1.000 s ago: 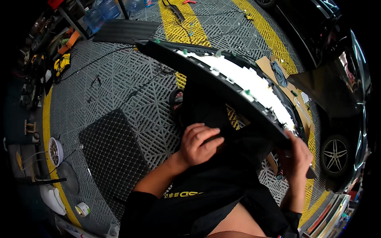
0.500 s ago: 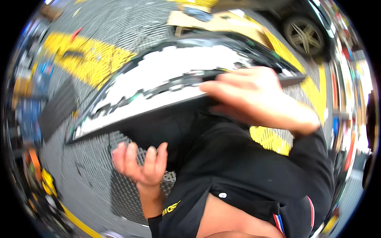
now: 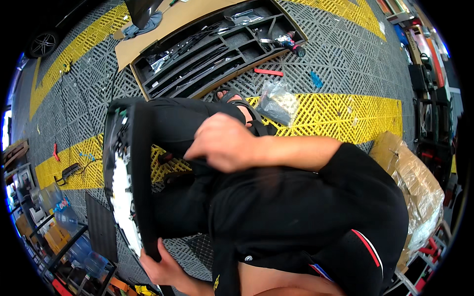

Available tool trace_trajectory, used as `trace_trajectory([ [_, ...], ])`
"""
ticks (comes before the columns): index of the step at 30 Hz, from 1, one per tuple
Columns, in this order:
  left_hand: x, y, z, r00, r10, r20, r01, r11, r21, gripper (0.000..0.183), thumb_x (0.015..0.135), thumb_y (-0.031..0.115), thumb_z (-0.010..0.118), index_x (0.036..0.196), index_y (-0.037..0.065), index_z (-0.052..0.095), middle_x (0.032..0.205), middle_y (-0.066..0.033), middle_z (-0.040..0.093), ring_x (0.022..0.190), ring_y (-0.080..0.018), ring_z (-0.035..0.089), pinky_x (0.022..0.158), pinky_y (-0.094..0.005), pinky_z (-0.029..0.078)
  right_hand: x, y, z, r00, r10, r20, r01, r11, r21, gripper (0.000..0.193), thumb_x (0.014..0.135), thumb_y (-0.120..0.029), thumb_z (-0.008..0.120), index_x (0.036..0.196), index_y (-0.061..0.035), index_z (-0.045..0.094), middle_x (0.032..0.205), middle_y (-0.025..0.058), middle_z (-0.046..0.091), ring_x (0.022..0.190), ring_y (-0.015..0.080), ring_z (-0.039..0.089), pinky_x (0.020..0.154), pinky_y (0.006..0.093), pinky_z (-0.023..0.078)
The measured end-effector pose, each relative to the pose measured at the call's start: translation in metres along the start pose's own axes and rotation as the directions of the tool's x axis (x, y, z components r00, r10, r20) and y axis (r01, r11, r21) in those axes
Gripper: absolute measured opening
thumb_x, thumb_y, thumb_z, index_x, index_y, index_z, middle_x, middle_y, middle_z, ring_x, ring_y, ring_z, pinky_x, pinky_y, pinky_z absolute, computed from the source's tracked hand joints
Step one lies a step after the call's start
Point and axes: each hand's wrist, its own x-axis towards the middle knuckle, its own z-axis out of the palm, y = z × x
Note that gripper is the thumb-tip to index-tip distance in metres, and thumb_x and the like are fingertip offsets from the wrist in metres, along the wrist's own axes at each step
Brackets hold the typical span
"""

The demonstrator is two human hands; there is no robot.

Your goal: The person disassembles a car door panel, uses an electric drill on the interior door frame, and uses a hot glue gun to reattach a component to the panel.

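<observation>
1. The grey and yellow slatted floor (image 3: 345,69) spreads beneath everything here.
2. A long, open box (image 3: 249,51) with black compartments lies on it, past the person's feet; dark strips and clear packets sit in several of its slots.
3. The curved panel (image 3: 139,182), black along its near edge and white on its inner face, is at the left of the legs. It runs lengthwise from beside the knee down to the left hand, its white face turned away from the body. The whole of it lies left of the right hand, with a gap between.
4. A cardboard bundle (image 3: 419,187) under clear plastic stands at the person's right side, well apart from the panel.
5. A clear plastic bag (image 3: 277,103) rests on the floor just beside the sandalled foot.
6. The right hand (image 3: 224,143) is above the thighs, fingers curled in and blurred. It does not touch the panel; whether anything is inside the curl, I cannot tell.
7. The left hand (image 3: 165,264) is clamped on the panel's lower end, thumb over the black edge, the fingers mostly hidden.
8. A drill (image 3: 290,43) lies at the box's right end.
9. A red bar (image 3: 268,72) lies on the floor between box and bag.
</observation>
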Motion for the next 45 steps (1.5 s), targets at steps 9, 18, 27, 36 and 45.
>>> trace_trajectory([
  [9,0.027,0.050,-0.026,0.831,-0.556,-0.010,0.552,0.823,0.130,0.068,0.079,0.054,0.086,0.116,-0.002,0.072,0.112,-0.0241,0.073,0.098,-0.0365,0.070,0.090,-0.0481,0.054,-0.102,0.298,0.017,0.584,0.807,-0.093,-0.806,0.562,-0.189,0.025,0.095,-0.012,0.057,0.114,-0.0049,0.072,0.103,0.0155,0.074,0.097,0.0363,0.070,0.085,0.0447,0.056],
  [18,0.037,0.057,-0.016,0.540,-0.841,-0.001,0.838,0.538,0.086,0.067,0.086,0.047,0.083,0.116,-0.012,0.068,0.113,-0.0295,0.071,0.095,-0.0339,0.065,0.091,-0.0466,0.052,-0.032,0.509,-0.006,0.719,0.586,-0.373,-0.676,0.465,-0.572,0.021,0.088,-0.015,0.063,0.104,-0.0147,0.076,0.110,0.0077,0.072,0.107,0.0321,0.063,0.091,0.0455,0.051],
  [27,0.066,0.076,0.031,0.362,-0.931,0.037,0.928,0.364,0.075,0.066,0.089,0.043,0.081,0.115,-0.016,0.066,0.112,-0.0314,0.070,0.094,-0.0323,0.063,0.091,-0.0457,0.051,-0.008,0.710,-0.124,0.310,0.947,0.080,-0.656,0.274,-0.704,0.036,0.086,-0.013,0.069,0.118,-0.0260,0.077,0.118,0.0086,0.075,0.110,0.0296,0.070,0.095,0.0422,0.056],
  [36,0.081,0.072,0.050,0.348,-0.935,0.067,0.929,0.354,0.106,0.065,0.090,0.043,0.080,0.113,-0.016,0.067,0.111,-0.0305,0.070,0.092,-0.0314,0.062,0.089,-0.0453,0.051,-0.003,0.740,-0.104,0.341,0.936,0.087,-0.472,0.251,-0.845,0.038,0.086,-0.016,0.070,0.122,-0.0288,0.074,0.117,0.0060,0.075,0.112,0.0273,0.070,0.093,0.0400,0.057],
  [45,0.079,0.066,0.057,0.324,-0.942,0.086,0.935,0.332,0.121,0.064,0.090,0.044,0.080,0.111,-0.015,0.067,0.109,-0.0296,0.071,0.091,-0.0305,0.061,0.088,-0.0449,0.051,-0.021,0.734,-0.144,0.551,0.815,-0.179,-0.424,0.089,-0.901,0.029,0.096,-0.029,0.063,0.119,-0.0166,0.074,0.123,0.0162,0.072,0.117,0.0326,0.067,0.094,0.0417,0.055],
])
